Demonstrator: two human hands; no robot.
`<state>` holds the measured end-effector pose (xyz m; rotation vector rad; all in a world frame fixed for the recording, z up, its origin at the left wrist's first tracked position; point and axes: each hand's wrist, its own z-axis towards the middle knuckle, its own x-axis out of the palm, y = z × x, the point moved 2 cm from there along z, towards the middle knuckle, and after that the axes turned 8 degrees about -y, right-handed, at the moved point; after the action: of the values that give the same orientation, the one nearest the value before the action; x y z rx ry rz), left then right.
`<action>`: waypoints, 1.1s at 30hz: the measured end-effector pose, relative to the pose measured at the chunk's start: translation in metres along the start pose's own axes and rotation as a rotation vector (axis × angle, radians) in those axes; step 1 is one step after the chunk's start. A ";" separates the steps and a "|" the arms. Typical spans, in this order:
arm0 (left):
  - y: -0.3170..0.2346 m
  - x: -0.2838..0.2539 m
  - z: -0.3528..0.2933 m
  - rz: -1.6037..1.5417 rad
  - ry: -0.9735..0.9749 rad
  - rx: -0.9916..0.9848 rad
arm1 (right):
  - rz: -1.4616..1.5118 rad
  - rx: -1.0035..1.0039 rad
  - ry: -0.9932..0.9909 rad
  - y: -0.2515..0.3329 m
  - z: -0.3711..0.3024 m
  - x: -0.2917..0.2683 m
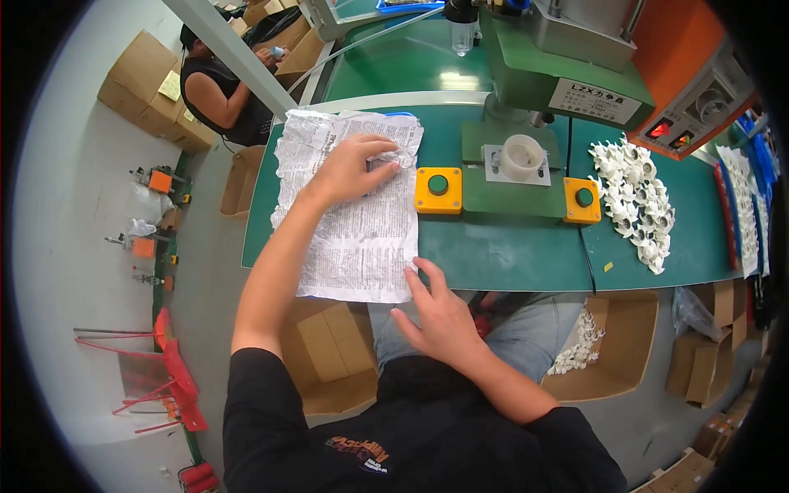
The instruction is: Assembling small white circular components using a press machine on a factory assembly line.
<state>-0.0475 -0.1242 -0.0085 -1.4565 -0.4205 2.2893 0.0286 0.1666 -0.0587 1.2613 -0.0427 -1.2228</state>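
Observation:
A wrinkled sheet of printed newspaper lies spread at the left of the green worktable, with a bit of blue edge showing from under its far side. On its upper half rests my left hand, fingers stretched out and nothing visible in them. My right hand is at the sheet's near right corner, fingers apart, the index fingertip at the paper's edge. Right of the paper stands a green bench press with a white round cup-shaped fixture on its base. Two yellow boxes with green push buttons, a left one and a right one, flank it.
Many white plastic parts are heaped on the table to the right. An orange control box hangs above them. Below the table edge are a left cardboard box and a right one with white parts. Another person works at the far left.

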 end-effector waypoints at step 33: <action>-0.048 -0.013 -0.013 0.225 -0.201 -0.086 | -0.088 -0.111 -0.460 -0.054 -0.052 -0.111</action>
<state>-0.0229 -0.0874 0.0184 -1.3796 -0.4373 2.6399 -0.0223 0.2908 -0.0548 0.8735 -0.2526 -1.5504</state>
